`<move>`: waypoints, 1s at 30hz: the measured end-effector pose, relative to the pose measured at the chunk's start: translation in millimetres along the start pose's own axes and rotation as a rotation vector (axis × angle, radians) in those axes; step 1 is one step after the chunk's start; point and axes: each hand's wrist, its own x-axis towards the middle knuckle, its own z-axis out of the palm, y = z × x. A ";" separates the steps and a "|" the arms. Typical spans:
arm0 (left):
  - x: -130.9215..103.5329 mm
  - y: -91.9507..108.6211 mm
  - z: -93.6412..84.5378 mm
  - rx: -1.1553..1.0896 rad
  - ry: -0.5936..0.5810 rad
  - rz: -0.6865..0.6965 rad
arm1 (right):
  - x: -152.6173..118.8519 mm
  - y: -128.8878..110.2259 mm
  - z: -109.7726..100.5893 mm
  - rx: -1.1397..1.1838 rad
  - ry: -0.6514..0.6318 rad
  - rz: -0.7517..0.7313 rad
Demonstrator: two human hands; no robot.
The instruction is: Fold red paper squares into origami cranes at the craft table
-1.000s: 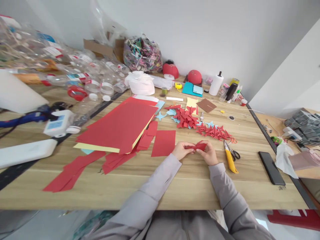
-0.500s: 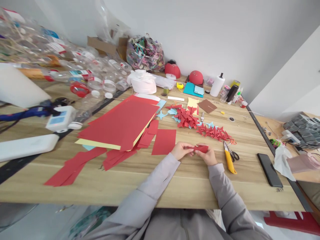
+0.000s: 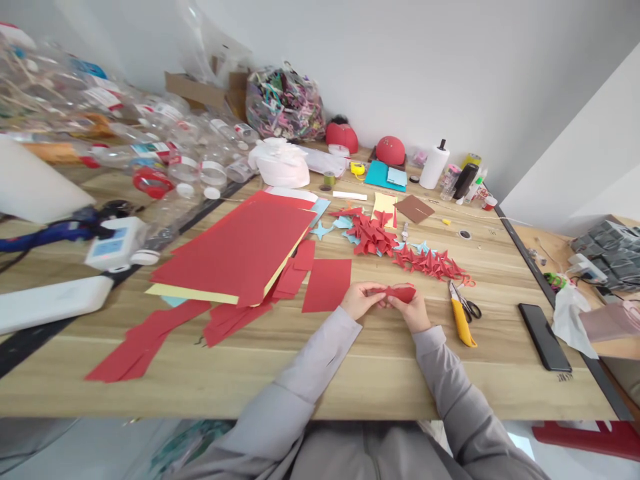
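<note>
Near the table's front middle, my left hand (image 3: 361,300) and my right hand (image 3: 412,312) meet around a small folded red paper (image 3: 403,293). Fingers of both hands pinch it, and its right end shows above my right hand. A flat red sheet (image 3: 327,285) lies just left of my left hand. Beyond my hands are a pile of folded red stars (image 3: 371,233) and a row of red star shapes (image 3: 435,264). To the right of my right hand lie scissors (image 3: 456,293) and a yellow-handled cutter (image 3: 463,323).
Large red sheets (image 3: 240,247) and red strips (image 3: 135,340) cover the left part of the table (image 3: 280,373). Plastic bottles (image 3: 180,160) crowd the back left. A black phone (image 3: 544,337) lies at the right. A white spray bottle (image 3: 435,168) stands at the back.
The camera view has shifted slightly. My hands stay on the red paper, with my right hand a little closer to my left.
</note>
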 end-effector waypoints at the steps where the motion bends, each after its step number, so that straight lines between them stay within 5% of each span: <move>1: 0.3 0.7 -0.7 0.007 0.014 0.001 | 0.7 0.7 1.9 0.019 0.007 0.018; 12: -2.9 5.6 2.8 0.011 0.030 0.010 | -0.5 -2.7 -1.9 0.062 -0.039 0.027; 30: -0.2 7.9 -4.2 -0.266 -0.146 -0.194 | 0.1 -0.8 -6.9 0.182 0.019 0.043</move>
